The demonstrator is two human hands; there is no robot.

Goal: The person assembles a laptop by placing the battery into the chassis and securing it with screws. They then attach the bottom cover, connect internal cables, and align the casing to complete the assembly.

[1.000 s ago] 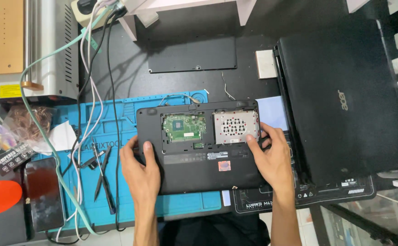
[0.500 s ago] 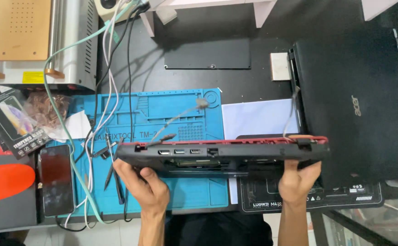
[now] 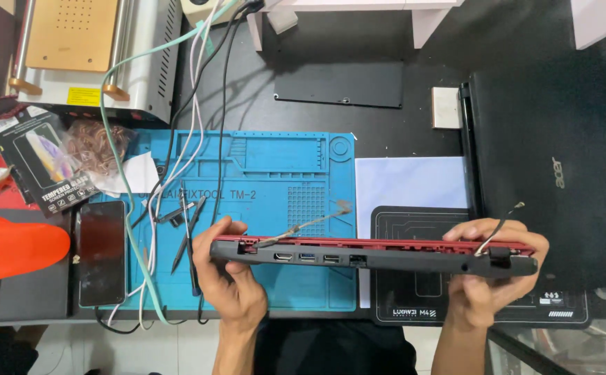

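Note:
I hold a laptop base point(image 3: 379, 255) on edge above the blue repair mat point(image 3: 275, 173), its black side with several ports facing me and a red rim on top. My left hand point(image 3: 228, 278) grips its left end, thumb over the top edge. At its right end my right hand point(image 3: 487, 278) is wrapped around the corner near the hinge. Loose thin cables point(image 3: 310, 223) trail from the left part and from the right hinge.
A closed black laptop point(image 3: 553, 160) lies at the right, a black cover panel point(image 3: 341, 83) at the back. Tweezers and tools point(image 3: 188, 232), a phone point(image 3: 100, 251), an orange object point(image 3: 11, 246), cables and a metal machine point(image 3: 88, 55) fill the left.
The laptop base lay flat with its open underside up; both hands have tipped it onto its edge and shifted it to the right, held above the mat.

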